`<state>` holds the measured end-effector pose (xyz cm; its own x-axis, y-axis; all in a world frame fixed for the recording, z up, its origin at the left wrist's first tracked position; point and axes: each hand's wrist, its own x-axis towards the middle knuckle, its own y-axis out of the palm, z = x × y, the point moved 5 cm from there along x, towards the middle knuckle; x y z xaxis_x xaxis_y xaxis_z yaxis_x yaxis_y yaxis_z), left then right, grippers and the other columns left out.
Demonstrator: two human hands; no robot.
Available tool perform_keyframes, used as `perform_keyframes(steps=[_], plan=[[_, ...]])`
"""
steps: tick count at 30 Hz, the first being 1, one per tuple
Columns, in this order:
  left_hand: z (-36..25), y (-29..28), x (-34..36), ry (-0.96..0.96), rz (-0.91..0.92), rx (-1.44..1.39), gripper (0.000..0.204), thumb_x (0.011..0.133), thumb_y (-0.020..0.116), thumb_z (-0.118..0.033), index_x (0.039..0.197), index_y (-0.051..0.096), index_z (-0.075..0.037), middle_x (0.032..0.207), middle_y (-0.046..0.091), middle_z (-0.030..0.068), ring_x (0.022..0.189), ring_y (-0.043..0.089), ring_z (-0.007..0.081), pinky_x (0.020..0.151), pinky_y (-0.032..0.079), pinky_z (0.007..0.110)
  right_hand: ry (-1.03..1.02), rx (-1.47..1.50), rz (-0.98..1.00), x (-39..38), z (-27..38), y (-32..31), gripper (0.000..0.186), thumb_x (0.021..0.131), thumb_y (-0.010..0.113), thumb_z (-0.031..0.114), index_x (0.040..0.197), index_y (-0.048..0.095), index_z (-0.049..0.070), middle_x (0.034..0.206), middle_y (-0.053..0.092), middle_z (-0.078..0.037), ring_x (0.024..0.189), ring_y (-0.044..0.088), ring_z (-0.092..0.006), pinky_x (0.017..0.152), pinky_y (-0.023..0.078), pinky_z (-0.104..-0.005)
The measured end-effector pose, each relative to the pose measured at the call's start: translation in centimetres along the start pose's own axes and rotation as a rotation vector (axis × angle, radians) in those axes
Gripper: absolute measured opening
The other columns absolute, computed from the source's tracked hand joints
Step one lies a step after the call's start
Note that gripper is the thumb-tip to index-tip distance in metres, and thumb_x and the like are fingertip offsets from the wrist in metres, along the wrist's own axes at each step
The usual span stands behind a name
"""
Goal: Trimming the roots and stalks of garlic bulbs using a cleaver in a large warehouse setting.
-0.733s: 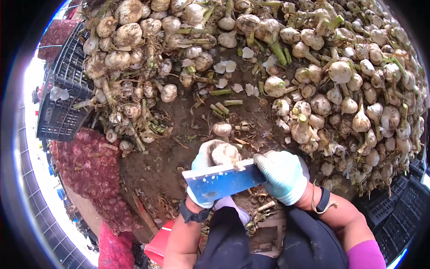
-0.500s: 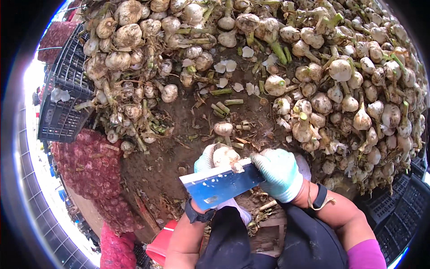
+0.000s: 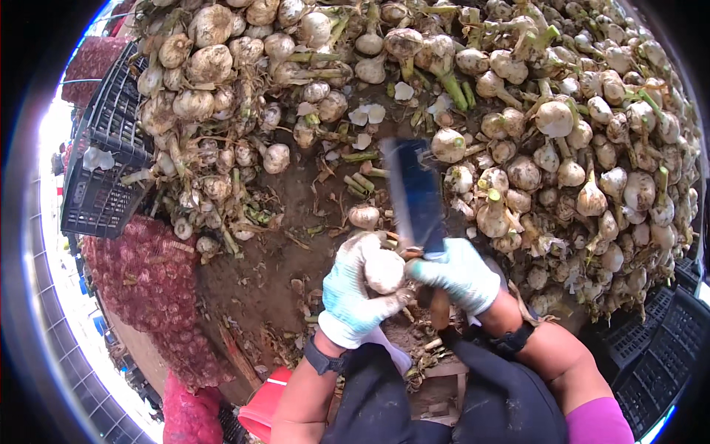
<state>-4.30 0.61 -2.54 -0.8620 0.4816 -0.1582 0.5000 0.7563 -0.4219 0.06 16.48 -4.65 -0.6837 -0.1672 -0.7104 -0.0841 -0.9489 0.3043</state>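
Observation:
My left hand [image 3: 351,296], in a pale knit glove, is closed around a whitish garlic bulb [image 3: 384,271] above my knees. In my gloved right hand [image 3: 460,275] is a broad cleaver [image 3: 416,196], its wide blade pointing up and away, slightly blurred by motion. The right fingers press close to the bulb's right side. Just beyond the left hand, another garlic bulb [image 3: 364,216] lies on the soil, and several cut stem pieces [image 3: 361,182] are scattered farther off.
Heaped garlic [image 3: 569,140] with stems covers the right, with a second pile [image 3: 214,103] at far left. Black plastic crates [image 3: 111,148] stand at both sides. Red net sacks [image 3: 140,281] and a red plastic container [image 3: 262,407] are at left.
The cleaver has swung from lying crosswise in front of the bulb to pointing away from me. My left hand has turned, so the bulb now shows more of its pale, clean side.

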Motion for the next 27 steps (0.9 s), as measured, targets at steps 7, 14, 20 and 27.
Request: perform_keyframes(steps=[7,14,20,27], plan=[[-0.3,0.7,0.4,-0.496,-0.169,-0.877,0.058,0.075,0.073,-0.029,0.116,0.045,0.0,0.099,0.058,0.0088,0.091,0.058,0.0192,0.085,0.046,0.029,-0.38,-0.275,-0.056,-0.7,2.4,0.5,0.041,0.067,0.078,0.016,0.104,0.062,0.005,0.095,0.066,-0.005,0.082,0.06,-0.0105,0.072,0.049,-0.0267],[1.5,0.1,-0.3,-0.445,-0.108,-0.458,0.022,0.077,0.059,-0.005,0.098,0.059,0.002,0.083,0.061,0.0049,0.07,0.059,0.0125,0.063,0.047,0.025,-0.799,-0.924,-0.247,-1.0,2.8,-0.1,0.036,0.067,0.068,0.011,0.102,0.057,0.008,0.089,0.061,-0.014,0.077,0.061,-0.0339,0.065,0.051,-0.0382],[1.3,-3.9,-0.2,-0.423,-0.283,-0.458,0.018,0.083,0.057,-0.004,0.1,0.06,0.001,0.085,0.061,0.0052,0.07,0.058,0.0105,0.061,0.046,0.022,-0.464,-0.969,-0.355,2.4,-1.7,-4.9,0.021,0.069,0.07,0.014,0.087,0.062,0.007,0.073,0.061,-0.014,0.066,0.061,-0.0294,0.059,0.05,-0.0345],[-3.5,-0.1,6.9,-0.325,-0.016,-0.145,0.059,0.073,0.072,-0.021,0.121,0.046,0.001,0.113,0.055,0.0135,0.103,0.055,0.0256,0.086,0.046,0.036,-0.189,-0.334,-0.415,1.3,-1.7,-5.6,0.026,0.069,0.074,0.019,0.084,0.06,0.003,0.063,0.059,-0.004,0.061,0.055,-0.0104,0.06,0.047,-0.0268]])
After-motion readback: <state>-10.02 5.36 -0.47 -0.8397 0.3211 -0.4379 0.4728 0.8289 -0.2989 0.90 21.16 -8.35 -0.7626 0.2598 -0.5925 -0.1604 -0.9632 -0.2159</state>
